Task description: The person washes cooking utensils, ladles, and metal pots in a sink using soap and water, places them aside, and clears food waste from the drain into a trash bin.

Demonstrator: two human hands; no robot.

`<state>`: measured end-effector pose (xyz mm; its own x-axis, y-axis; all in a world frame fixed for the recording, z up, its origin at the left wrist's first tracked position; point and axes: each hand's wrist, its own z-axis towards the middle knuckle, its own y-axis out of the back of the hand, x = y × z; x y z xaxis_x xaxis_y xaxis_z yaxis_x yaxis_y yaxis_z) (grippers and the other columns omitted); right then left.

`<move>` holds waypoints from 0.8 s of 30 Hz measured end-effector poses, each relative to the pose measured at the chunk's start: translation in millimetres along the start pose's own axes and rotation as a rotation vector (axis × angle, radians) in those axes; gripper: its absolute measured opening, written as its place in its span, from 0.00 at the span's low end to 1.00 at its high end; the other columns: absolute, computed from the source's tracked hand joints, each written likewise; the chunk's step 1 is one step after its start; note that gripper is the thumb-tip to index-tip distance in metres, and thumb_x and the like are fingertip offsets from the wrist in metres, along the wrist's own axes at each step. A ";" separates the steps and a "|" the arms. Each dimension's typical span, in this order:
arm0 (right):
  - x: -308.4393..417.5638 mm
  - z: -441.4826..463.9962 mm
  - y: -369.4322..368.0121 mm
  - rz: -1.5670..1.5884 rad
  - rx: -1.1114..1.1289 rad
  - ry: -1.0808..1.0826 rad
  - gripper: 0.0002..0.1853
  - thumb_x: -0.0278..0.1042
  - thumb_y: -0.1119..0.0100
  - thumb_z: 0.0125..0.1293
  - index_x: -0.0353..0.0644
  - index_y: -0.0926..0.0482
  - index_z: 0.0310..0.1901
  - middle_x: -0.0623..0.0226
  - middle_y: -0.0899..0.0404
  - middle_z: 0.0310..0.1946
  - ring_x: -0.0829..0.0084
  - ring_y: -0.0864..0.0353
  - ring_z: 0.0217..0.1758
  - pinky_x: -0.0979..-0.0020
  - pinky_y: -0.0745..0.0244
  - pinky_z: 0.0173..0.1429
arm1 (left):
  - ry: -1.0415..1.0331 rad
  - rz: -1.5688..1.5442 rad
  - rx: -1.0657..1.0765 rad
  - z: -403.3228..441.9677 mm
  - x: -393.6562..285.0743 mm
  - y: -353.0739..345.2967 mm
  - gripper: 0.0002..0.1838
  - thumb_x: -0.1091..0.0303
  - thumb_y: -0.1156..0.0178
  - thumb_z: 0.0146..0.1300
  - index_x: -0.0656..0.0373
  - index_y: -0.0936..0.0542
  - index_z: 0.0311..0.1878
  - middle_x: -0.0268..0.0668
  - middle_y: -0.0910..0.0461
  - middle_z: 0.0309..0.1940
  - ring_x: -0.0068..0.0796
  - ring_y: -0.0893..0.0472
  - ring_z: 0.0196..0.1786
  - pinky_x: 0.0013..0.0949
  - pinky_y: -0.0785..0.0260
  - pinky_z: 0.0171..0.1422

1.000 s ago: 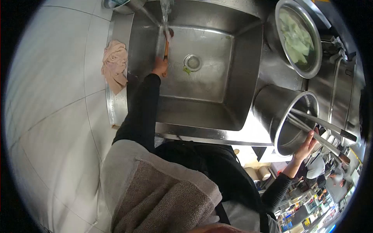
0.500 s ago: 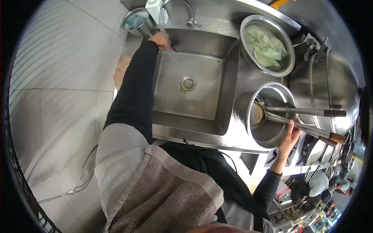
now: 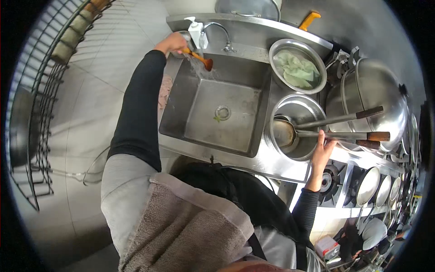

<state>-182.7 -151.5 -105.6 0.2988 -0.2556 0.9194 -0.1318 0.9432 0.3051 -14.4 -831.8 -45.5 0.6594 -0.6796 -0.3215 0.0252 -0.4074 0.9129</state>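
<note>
Over the back left corner of the sink [image 3: 165, 122], my left hand [image 3: 172, 44] is closed on the handle of a wooden spoon [image 3: 207, 63]. Water from the tap [image 3: 226, 43] splashes around the spoon. My right hand [image 3: 321, 154] is at the near right rim of a metal pot [image 3: 299, 105], fingers closed around a ladle handle [image 3: 335, 135]. The ladle's bowl [image 3: 283, 132] rests inside the pot. Other long handles lean out beside it, partly covering one another. A small green scrap [image 3: 216, 119] lies near the drain.
A metal bowl [image 3: 275, 68] at the back right holds pale green crumpled material in water. A white pump bottle [image 3: 198, 35] stands by the tap. Large metal domed cookware [image 3: 380, 90], a burner [image 3: 328, 179] and pans [image 3: 368, 186] are farther right. A wire rack [image 3: 43, 90] stands left.
My left hand has come up and left, bringing the wooden spoon into clear view. My right hand stays at the ladle handles. The whole view has shifted.
</note>
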 end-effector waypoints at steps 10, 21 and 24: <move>0.2 -0.2 4.1 0.119 0.017 0.082 0.20 0.38 0.38 0.69 0.33 0.31 0.52 0.57 0.26 0.45 0.66 0.29 0.50 0.66 0.37 0.62 | -0.575 0.339 -0.474 -157.6 -19.8 16.2 0.17 0.83 0.41 0.55 0.57 0.17 0.47 0.40 0.17 0.38 0.41 0.18 0.40 0.38 0.25 0.44; -32.5 -1.0 1.2 0.009 -0.108 0.095 0.26 0.38 0.33 0.63 0.28 0.34 0.51 0.46 0.29 0.48 0.54 0.28 0.52 0.60 0.34 0.60 | -0.497 0.054 -0.410 -265.6 -163.5 47.8 0.08 0.76 0.40 0.63 0.61 0.18 0.45 0.35 0.15 0.38 0.24 0.18 0.39 0.27 0.27 0.44; -36.6 -4.9 3.0 0.096 -0.118 0.069 0.26 0.34 0.33 0.62 0.27 0.35 0.54 0.45 0.29 0.48 0.54 0.28 0.52 0.60 0.34 0.61 | -0.507 -0.109 -0.331 -287.1 -224.5 67.0 0.11 0.71 0.35 0.62 0.62 0.18 0.47 0.31 0.18 0.33 0.21 0.22 0.36 0.26 0.28 0.41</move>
<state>-189.4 -138.2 -139.6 0.3548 -0.1521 0.9225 -0.0519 0.9819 0.1819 55.0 -531.4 160.0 0.2023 -0.8835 -0.4226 0.3579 -0.3350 0.8716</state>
